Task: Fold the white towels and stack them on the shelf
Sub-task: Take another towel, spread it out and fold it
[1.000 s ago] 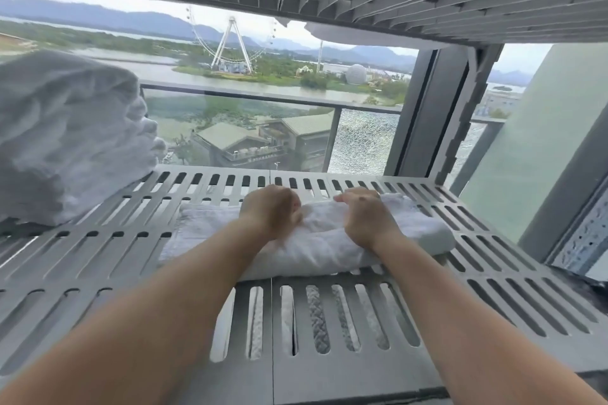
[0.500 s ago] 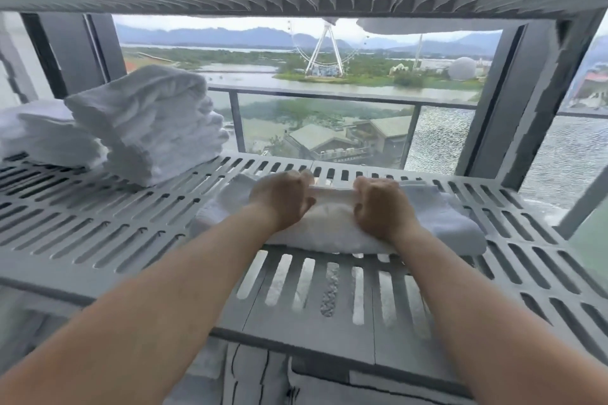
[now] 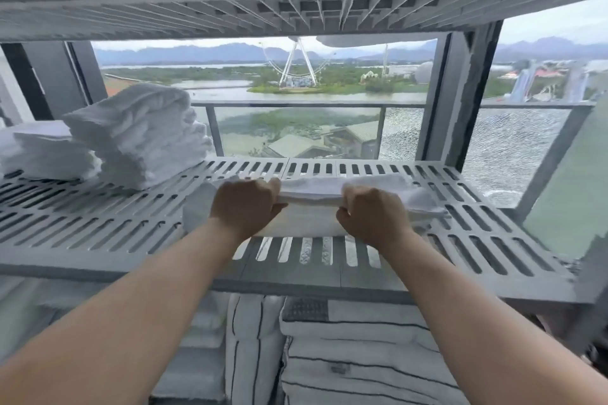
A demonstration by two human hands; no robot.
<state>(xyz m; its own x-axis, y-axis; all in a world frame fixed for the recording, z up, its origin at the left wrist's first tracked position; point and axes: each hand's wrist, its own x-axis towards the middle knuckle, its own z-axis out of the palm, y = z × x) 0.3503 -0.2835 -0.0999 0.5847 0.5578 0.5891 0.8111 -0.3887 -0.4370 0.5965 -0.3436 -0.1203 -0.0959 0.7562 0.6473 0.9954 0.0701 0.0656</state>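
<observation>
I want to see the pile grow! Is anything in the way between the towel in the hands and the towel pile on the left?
Nothing visible. The left hand and right hand grip the folded towel; only bare slotted shelf lies between it and the towel pile.

1. A slotted grey shelf (image 3: 82,223) stands before a large window (image 3: 250,122); another ribbed deck (image 3: 164,15) spans overhead.
2. A dark window post (image 3: 460,92) divides the glass; a glass-panelled balcony railing (image 3: 296,104) runs outside.
3. Beyond lie a Ferris wheel (image 3: 297,66), calm water (image 3: 329,96), hazy mountains (image 3: 204,52) and overcast daylight.
</observation>
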